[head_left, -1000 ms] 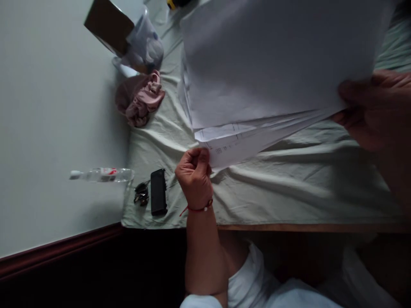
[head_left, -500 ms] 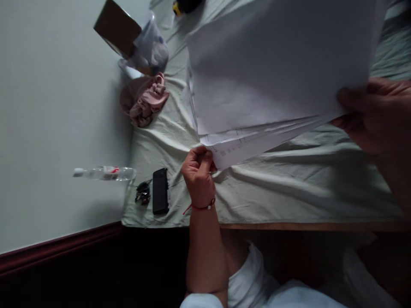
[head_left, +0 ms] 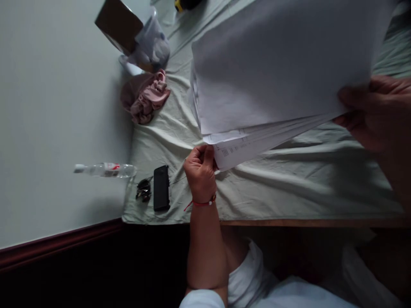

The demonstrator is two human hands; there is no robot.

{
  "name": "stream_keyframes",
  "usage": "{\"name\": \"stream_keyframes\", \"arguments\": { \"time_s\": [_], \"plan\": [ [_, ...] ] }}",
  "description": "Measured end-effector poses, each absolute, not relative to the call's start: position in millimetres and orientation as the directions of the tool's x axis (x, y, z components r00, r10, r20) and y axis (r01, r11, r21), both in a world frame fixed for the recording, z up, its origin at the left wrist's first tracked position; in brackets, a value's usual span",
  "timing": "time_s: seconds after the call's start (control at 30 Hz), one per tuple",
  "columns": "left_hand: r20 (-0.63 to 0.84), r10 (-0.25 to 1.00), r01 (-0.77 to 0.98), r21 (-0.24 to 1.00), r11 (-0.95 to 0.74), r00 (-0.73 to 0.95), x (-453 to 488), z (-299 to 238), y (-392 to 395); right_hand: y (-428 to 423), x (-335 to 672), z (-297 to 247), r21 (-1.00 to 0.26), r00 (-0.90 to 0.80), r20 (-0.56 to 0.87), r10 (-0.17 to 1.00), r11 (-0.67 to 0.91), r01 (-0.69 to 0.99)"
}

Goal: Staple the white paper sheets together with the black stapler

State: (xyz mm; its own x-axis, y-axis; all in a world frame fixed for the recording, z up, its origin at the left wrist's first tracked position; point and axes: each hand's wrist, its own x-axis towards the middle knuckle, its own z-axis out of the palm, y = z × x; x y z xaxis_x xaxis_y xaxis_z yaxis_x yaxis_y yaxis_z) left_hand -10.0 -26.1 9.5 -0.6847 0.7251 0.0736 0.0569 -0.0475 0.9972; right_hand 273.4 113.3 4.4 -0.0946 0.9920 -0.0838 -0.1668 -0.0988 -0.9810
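Papers (head_left: 282,77): top cut by pic edge; print (head_left: 236,149) too sm. to read
R hand (head_left: 369,109): v. dark, runs off R edge; part hid. under papers
Yellow/blk item (head_left: 186,4): cut at top, ID unclear
Bottle label (head_left: 111,169): blurry, can't read
Dark bunch (head_left: 143,191): too sm./dim to tell

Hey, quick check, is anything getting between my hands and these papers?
Nothing visible is: your left hand pinches the papers at their lower left corner, and your right hand grips their right side. The pink cloth and bottle lie off to the left.
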Motion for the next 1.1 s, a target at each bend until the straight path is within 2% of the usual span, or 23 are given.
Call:
{"name": "stream_keyframes", "arguments": {
  "time_s": [0.1,0.27,0.6,0.8,0.97,1.1],
  "plan": [
    [0.054,0.731,0.043,0.999,-0.034,-0.68,-9,11,-26,114,275,2,-0.991,-0.126,-0.052,0.991,-0.067,-0.117],
    [0.011,0.74,0.003,1.0,-0.012,-0.672,-7,14,-25,113,278,2,-0.989,-0.156,-0.04,0.987,-0.062,-0.136],
    [0.014,0.738,-0.077,0.993,-0.089,-0.675,-7,15,-25,111,276,6,-0.99,-0.158,-0.036,0.987,-0.058,-0.132],
    [0.024,0.751,-0.147,0.976,-0.161,-0.66,-13,9,-24,107,278,11,-0.992,-0.253,-0.001,0.967,-0.033,-0.123],
    [0.13,0.743,-0.105,0.96,-0.261,-0.657,-26,11,-27,106,284,14,-0.999,-0.372,0.051,0.927,0.054,-0.004],
    [0.205,0.74,-0.053,0.95,-0.309,-0.641,-32,13,-31,107,287,18,-0.984,-0.382,-0.005,0.924,0.063,0.166]
  ]
}}
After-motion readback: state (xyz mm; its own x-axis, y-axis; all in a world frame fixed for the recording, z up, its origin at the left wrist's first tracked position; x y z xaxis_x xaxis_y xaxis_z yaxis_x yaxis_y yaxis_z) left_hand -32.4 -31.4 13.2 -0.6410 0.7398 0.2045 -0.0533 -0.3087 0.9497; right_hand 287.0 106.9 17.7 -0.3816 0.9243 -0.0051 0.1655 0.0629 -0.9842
